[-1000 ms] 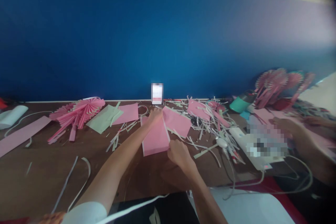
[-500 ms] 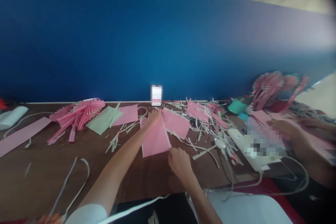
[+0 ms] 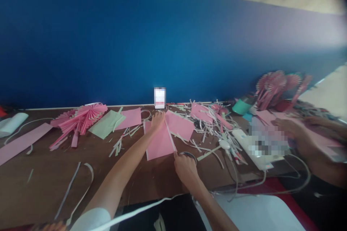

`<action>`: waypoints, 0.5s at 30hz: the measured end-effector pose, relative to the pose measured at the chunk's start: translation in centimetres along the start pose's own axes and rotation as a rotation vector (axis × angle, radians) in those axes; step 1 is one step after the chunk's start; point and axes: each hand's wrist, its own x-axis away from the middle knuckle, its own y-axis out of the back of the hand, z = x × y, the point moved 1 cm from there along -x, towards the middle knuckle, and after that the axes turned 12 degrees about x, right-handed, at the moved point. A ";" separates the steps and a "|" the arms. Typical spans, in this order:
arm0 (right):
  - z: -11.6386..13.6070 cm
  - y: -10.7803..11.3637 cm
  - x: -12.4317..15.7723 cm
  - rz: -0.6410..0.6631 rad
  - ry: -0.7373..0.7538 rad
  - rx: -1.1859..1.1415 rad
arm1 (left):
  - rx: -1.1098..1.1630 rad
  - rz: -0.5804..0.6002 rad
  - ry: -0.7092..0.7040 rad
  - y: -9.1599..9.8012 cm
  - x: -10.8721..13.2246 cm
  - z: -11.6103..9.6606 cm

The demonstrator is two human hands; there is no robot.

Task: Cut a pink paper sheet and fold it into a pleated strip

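A pink paper sheet (image 3: 159, 140) lies flat on the table in front of me, with a thin white strip (image 3: 170, 135) along its right edge and another down its left edge. At the sheet's far edge, my left hand (image 3: 157, 120) rests with its fingers stretched out on the paper. My right hand (image 3: 186, 169) is closed at the near right corner, where the strip meets the fingertips. A dark-rimmed ring, seemingly a tape roll (image 3: 192, 156), shows at its knuckles, partly hidden by the hand.
Pink folded paper fans (image 3: 84, 117), a green sheet (image 3: 105, 124) and paper scraps lie left. Right are cut strips (image 3: 208, 130), a white power strip (image 3: 249, 149), cables and another person's hands (image 3: 292, 130). A phone (image 3: 159, 98) stands against the blue partition (image 3: 151, 43).
The ring beside my right hand has come into view. My right hand stays at the near corner, and my left hand still rests on the far edge. The view has shifted slightly.
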 end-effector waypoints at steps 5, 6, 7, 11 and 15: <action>-1.9 1.1 0.0 -0.056 0.071 -0.114 | 0.118 0.130 -0.289 1.4 4.2 -2.5; -2.4 1.5 -0.1 -0.061 0.081 -0.148 | 0.227 0.231 -0.450 1.5 5.2 -3.0; -2.9 2.0 -0.2 -0.079 0.081 -0.186 | 0.322 0.311 -0.565 1.7 6.1 -3.4; -4.5 3.8 -0.9 -0.160 0.174 -0.340 | 0.485 0.358 -0.601 2.8 7.4 -3.8; -5.6 4.5 -2.1 -0.203 0.186 -0.433 | 0.546 0.363 -0.543 4.3 6.3 -3.2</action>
